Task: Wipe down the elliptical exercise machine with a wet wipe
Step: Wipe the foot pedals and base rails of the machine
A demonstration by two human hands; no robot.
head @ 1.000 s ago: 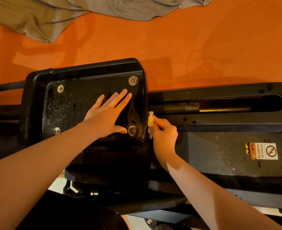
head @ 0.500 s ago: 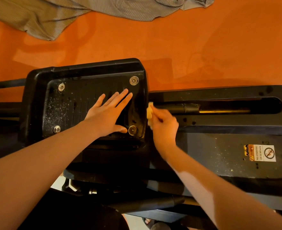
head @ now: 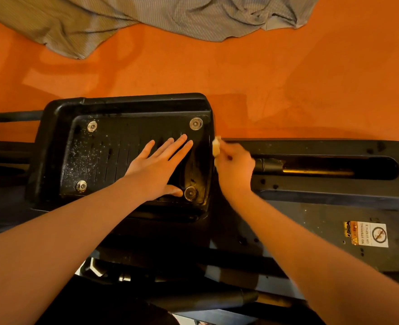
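Note:
The black elliptical machine fills the lower view. Its dusty foot pedal [head: 100, 158] has round bolts at its corners. My left hand [head: 157, 168] lies flat on the pedal's tread with fingers straight and spread. My right hand [head: 235, 165] pinches a small bunched wet wipe [head: 216, 146] against the pedal's right outer edge, near its far corner. Most of the wipe is hidden by my fingers.
The slotted rail housing [head: 323, 167] runs to the right, with a warning sticker [head: 367, 234] on the dusty cover below it. Orange floor [head: 264, 78] lies beyond the machine. A crumpled grey cloth [head: 147, 17] lies on it at the top.
My right hand has slid the wipe along the pedal's right edge, from near the lower bolt toward the far corner. My left hand stays pressed flat on the tread.

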